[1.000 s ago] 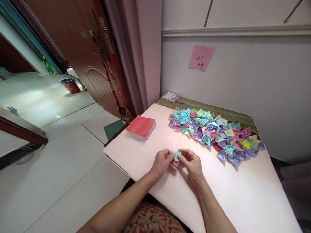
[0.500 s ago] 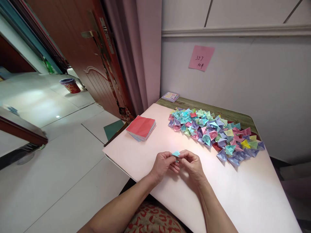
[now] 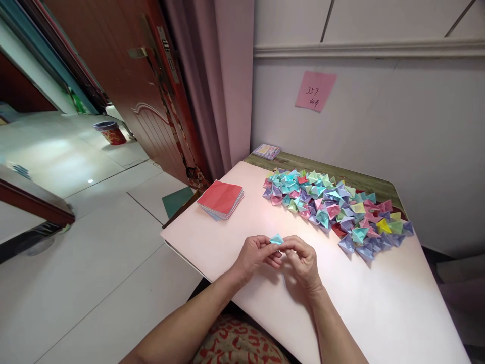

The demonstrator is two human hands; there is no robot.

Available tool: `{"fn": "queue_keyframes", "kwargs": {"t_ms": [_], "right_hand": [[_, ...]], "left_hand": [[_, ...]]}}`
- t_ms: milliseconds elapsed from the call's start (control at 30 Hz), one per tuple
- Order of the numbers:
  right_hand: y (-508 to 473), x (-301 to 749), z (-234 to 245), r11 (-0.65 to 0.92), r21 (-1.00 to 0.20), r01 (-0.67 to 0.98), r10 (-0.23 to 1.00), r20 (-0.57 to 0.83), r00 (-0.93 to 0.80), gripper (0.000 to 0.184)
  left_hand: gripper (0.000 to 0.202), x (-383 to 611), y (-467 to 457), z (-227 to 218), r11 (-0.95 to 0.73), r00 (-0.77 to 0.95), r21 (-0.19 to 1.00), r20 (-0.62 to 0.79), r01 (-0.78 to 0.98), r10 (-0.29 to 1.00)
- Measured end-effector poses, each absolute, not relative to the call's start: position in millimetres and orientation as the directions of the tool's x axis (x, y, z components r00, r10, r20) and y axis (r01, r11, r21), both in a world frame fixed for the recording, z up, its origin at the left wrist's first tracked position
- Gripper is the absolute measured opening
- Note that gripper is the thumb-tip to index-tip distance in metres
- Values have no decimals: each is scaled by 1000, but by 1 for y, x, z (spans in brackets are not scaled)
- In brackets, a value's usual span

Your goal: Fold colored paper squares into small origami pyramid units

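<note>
The left hand (image 3: 256,254) and the right hand (image 3: 304,262) met above the tabletop (image 3: 379,308), a little in from its near left edge. Between them they pinched a small light-blue folded paper piece (image 3: 276,238). The fingers (image 3: 268,246) of both hands were closed almost fully on its lower part, so only its top showed. Whether it hung clear of the tabletop could not be told.

So little paper was in the grip that a hard squeeze could likely have crushed the creases. A slack hold could have let the piece spring open or drop.

Its peak pointed up and slightly toward the far edge, and its long axis ran left to right, from hand to hand. A heap of folded pieces (image 3: 333,210) lay well apart toward the far right, and a stack of paper squares (image 3: 222,198) sat by the left edge.
</note>
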State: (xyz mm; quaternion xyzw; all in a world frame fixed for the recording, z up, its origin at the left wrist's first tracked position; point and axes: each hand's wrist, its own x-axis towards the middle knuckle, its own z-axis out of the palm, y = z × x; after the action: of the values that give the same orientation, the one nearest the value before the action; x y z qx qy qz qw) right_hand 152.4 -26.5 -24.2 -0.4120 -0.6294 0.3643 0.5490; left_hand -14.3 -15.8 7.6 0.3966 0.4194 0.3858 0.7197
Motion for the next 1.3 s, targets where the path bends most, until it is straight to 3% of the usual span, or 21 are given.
{"fn": "queue_keyframes", "kwargs": {"t_ms": [167, 467, 667, 800, 933, 1167, 1300], "right_hand": [[-24, 146, -30, 179, -982, -68, 984, 178, 18, 18], [-24, 146, -32, 30, -990, -141, 999, 35, -28, 25], [-21, 147, -36, 148, -989, -26, 988, 149, -35, 37], [-20, 148, -36, 230, -969, 85, 973, 228, -36, 31], [-21, 149, -32, 200, -975, 98, 978, 193, -72, 23], [-19, 151, -33, 179, -977, 114, 983, 172, -69, 19], [-18, 148, -34, 214, -963, 161, 977, 209, -47, 17]], "left_hand": [[40, -16, -15, 4, 368, 343, 911, -290, -188, 893], [37, -17, -16, 1, 365, 370, 903, -267, -226, 890], [35, -13, -16, 0, 295, 312, 930, -220, -218, 924], [30, -13, -16, -1, 262, 325, 946, -191, -192, 926], [21, -15, -18, -3, 148, 308, 984, -111, -99, 945], [18, -19, -13, 2, -49, 181, 976, 10, 211, 983], [19, -22, -9, 7, -99, 207, 980, 62, 174, 976]]}}
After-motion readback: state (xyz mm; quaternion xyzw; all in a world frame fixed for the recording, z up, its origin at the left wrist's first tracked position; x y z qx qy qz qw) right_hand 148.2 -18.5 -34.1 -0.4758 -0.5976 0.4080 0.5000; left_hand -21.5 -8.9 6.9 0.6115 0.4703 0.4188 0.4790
